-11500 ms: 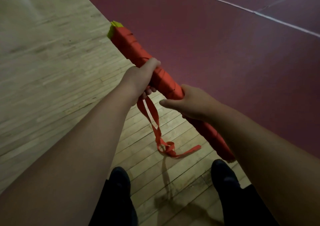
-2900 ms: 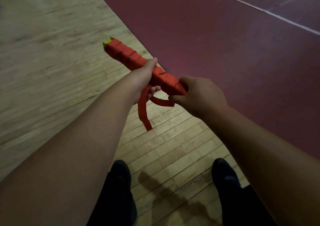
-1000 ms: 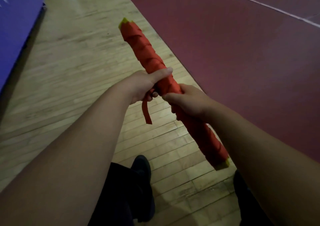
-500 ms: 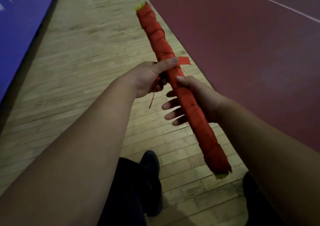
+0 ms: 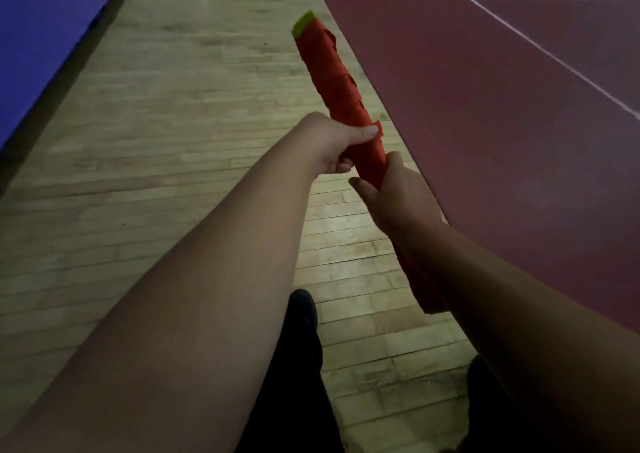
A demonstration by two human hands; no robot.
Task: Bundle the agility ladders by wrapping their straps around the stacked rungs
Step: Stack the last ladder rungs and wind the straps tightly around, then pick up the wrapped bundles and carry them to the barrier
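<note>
Wood floor (image 5: pixel 173 140) separates blue mat (image 5: pixel 41 29) from maroon court (image 5: pixel 502 140); left hand (image 5: pixel 329 144) and right hand (image 5: pixel 398 196) grip the bundle (image 5: pixel 332 74).

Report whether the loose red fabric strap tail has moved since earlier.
Yes, upward: no longer dangling toward the wooden floor, the strap tip lies by the left hand.

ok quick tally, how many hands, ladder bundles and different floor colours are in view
hands: 2, left hand and right hand, both gripping the bundle
ladder bundles: 1, the red-wrapped bundle
floor colours: 3, blue surface, wood floor, maroon floor
total: 6
</note>
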